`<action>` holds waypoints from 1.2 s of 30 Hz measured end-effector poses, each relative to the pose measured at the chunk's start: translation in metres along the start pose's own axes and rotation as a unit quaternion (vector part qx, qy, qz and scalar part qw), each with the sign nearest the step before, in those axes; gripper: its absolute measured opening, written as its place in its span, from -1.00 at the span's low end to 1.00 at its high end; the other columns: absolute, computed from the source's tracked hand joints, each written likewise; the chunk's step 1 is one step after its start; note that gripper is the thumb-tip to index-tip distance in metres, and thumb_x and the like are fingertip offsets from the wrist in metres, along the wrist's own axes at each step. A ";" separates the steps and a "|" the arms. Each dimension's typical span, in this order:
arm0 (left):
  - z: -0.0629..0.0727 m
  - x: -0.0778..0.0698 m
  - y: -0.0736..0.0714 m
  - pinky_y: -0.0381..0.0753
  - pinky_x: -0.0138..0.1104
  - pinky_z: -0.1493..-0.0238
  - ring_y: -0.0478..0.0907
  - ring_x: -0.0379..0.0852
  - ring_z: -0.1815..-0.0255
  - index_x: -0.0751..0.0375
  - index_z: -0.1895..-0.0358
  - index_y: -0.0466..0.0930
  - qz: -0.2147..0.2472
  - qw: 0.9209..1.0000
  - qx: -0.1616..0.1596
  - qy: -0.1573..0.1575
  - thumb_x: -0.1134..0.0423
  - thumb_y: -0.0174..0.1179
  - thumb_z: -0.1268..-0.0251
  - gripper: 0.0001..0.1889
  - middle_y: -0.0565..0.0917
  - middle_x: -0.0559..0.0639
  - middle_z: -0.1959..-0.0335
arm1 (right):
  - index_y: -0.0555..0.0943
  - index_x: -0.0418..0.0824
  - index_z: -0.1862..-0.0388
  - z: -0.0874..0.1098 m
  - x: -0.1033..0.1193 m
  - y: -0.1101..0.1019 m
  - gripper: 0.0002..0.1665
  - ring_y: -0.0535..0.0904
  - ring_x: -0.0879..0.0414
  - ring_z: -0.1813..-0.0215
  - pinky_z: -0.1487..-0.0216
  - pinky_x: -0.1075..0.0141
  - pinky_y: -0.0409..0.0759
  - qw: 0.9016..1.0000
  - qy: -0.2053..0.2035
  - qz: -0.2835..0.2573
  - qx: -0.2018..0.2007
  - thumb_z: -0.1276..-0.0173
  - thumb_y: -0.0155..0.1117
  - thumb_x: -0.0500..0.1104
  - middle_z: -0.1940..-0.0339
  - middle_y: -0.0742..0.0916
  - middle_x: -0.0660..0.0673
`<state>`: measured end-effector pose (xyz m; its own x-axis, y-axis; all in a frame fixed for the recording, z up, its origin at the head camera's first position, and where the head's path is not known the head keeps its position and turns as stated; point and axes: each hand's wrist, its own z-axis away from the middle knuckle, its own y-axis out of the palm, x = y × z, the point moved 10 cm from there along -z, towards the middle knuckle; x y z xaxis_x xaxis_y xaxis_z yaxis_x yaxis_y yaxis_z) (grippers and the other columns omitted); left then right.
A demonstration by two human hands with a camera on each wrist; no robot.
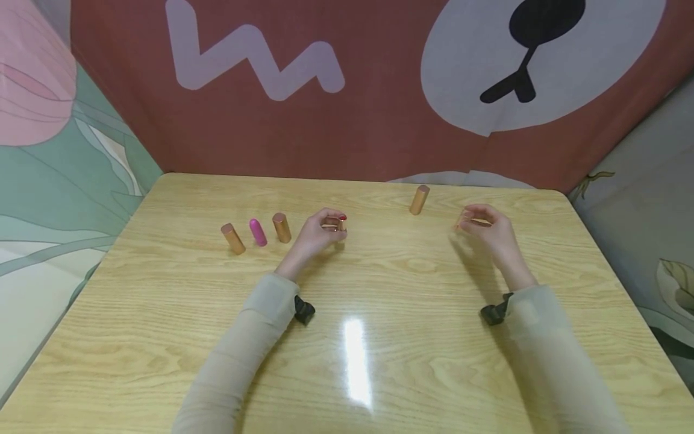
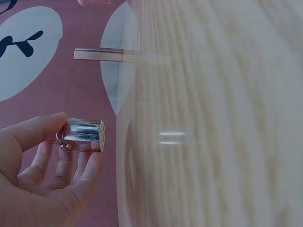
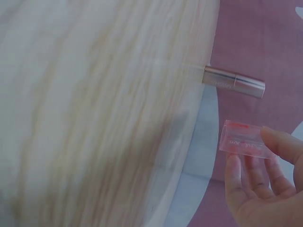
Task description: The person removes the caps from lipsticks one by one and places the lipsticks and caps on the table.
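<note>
Thumb and fingertips of my left hand (image 1: 317, 234) pinch a short, shiny metallic lipstick (image 2: 84, 131), which shows a red top in the head view. Its flat base faces the table in the left wrist view. On the other side, my right hand (image 1: 492, 234) grips a clear, pink-tinted cap (image 3: 244, 139) with lettering on it, between thumb and fingers. Both hands are raised over the tabletop. Between them, toward the back, a closed rose-gold lipstick tube (image 1: 419, 200) stands upright, nearer to the right hand.
Left of the left hand, two gold lipstick tubes (image 1: 281, 228) stand with a bright pink tube (image 1: 258, 232) between them. The wooden table (image 1: 412, 349) meets a red cartoon-print cloth (image 1: 374, 132) at its back edge. Dark wrist cameras (image 1: 305, 310) sit at both cuffs.
</note>
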<state>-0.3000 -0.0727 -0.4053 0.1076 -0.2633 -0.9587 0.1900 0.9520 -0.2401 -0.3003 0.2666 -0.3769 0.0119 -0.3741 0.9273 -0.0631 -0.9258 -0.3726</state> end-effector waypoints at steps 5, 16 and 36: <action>0.000 0.002 -0.001 0.59 -0.25 -0.09 0.53 0.12 -0.14 0.30 -0.14 0.46 -0.001 1.000 0.000 -0.005 0.46 0.20 -0.22 -0.60 0.54 0.27 -0.15 | 0.53 -0.03 0.04 -0.001 -0.007 -0.006 -0.72 0.55 0.55 0.26 0.20 0.69 0.52 1.000 0.011 0.011 0.007 -0.30 0.27 -0.28 0.35 0.60 0.41; -0.001 0.008 -0.002 0.55 -0.44 0.11 0.50 0.06 -0.15 0.30 -0.13 0.47 -0.008 1.000 -0.001 -0.021 0.44 0.20 -0.23 -0.62 0.54 0.23 -0.12 | 0.57 0.03 0.14 0.001 -0.018 -0.015 -0.66 0.62 0.52 0.30 0.23 0.65 0.57 0.995 0.038 -0.088 0.028 -0.24 0.31 -0.38 0.36 0.67 0.34; -0.001 0.014 0.000 0.52 -0.46 0.20 0.55 -0.11 0.10 0.35 -0.01 0.48 0.017 0.999 0.002 -0.042 0.50 0.21 -0.19 -0.69 0.56 0.09 0.12 | 0.62 0.03 0.29 0.000 -0.034 -0.028 -0.61 0.60 0.47 0.32 0.26 0.65 0.57 0.989 0.041 -0.131 0.051 -0.23 0.23 -0.50 0.43 0.69 0.26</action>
<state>-0.2991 -0.0768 -0.4190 0.1946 -0.2433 -0.9502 0.1894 0.9598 -0.2069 -0.2991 0.3051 -0.3976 -0.0665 -0.1181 0.9908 0.0317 -0.9927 -0.1162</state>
